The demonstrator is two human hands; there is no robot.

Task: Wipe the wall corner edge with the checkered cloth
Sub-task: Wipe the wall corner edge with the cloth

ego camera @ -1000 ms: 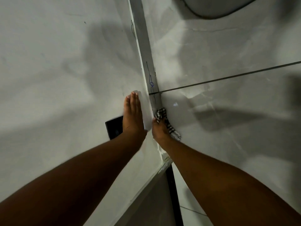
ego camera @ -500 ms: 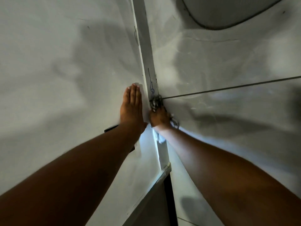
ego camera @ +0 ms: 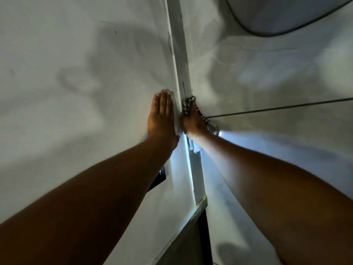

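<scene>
The wall corner edge (ego camera: 181, 54) is a narrow grey-white strip running up between two pale walls. My right hand (ego camera: 193, 122) presses the black-and-white checkered cloth (ego camera: 187, 105) against this strip, the cloth bunched above my fingertips and trailing past my wrist on the right. My left hand (ego camera: 161, 119) lies flat on the left wall beside the strip, fingers straight and together, holding nothing. Both forearms reach up from the bottom of the view.
A dark wall plate (ego camera: 158, 177) sits on the left wall, partly hidden by my left forearm. A thin dark line (ego camera: 277, 108) crosses the right wall. A curved pale shape (ego camera: 286, 14) is at the top right. A dark opening (ego camera: 189, 240) lies below the strip.
My right hand has slid the cloth up the corner strip, from below the dark line to above it. The left hand stays flat on the wall. The view has tilted upward.
</scene>
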